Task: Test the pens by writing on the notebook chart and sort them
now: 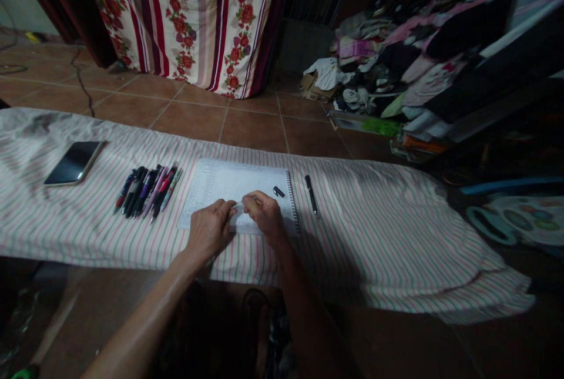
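Observation:
My left hand and my right hand meet over the near edge of a spiral notebook that lies on a striped cloth. Both are closed on a thin pale pen held between them, one at each end. A small dark cap rests on the page just beyond my right hand. A black pen lies on the cloth to the right of the notebook. Several pens lie in a row to the left of it.
A phone lies face up at the cloth's far left. Beyond the cloth are a tiled floor, a floral striped curtain and a pile of clothes at the right. Toys lie on the floor at the far right.

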Action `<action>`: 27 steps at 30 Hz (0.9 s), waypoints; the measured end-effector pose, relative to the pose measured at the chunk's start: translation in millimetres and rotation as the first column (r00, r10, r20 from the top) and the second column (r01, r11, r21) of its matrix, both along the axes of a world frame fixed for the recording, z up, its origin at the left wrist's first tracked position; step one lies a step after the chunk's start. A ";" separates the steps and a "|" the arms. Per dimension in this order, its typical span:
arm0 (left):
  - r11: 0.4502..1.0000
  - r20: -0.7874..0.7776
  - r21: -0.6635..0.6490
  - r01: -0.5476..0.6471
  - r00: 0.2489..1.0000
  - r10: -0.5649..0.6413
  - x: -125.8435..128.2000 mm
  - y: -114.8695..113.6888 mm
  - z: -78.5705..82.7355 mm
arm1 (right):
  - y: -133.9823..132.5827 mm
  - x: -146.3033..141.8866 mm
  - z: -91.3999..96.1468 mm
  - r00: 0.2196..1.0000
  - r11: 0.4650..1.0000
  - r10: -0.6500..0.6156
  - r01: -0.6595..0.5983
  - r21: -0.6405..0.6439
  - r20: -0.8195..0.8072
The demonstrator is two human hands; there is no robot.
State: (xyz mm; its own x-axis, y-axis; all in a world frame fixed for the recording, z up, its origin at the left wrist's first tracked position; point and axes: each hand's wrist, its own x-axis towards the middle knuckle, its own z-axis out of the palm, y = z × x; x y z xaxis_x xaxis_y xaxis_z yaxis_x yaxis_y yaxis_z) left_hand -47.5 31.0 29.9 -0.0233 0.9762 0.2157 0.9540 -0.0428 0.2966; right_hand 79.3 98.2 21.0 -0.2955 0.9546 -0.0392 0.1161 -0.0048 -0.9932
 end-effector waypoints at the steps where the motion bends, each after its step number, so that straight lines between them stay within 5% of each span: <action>1: 0.999 -0.017 0.036 -0.010 1.000 0.011 0.1 -0.2 -0.5 | -0.9 -2.0 1.1 0.999 1.000 -0.019 0.018 -0.024 -0.032; 6: 0.977 -0.052 0.214 0.010 0.999 0.002 1.6 -0.9 -7.2 | -4.7 -8.6 5.6 0.992 0.980 -0.084 0.066 -0.190 -0.090; 13: 0.984 0.000 0.178 0.020 1.000 -0.020 9.9 -2.2 -10.1 | -0.5 -1.9 1.7 0.964 0.986 -0.149 0.128 0.103 0.222; 19: 0.996 -0.023 0.084 -0.037 0.999 0.039 17.4 -3.0 -6.8 | -2.1 -0.9 1.1 0.959 0.975 -0.162 0.119 0.189 0.232; 27: 0.998 0.262 0.044 0.037 0.964 -0.047 9.2 4.1 -3.0 | -4.4 6.2 6.9 0.961 0.952 -0.075 -0.010 0.305 0.267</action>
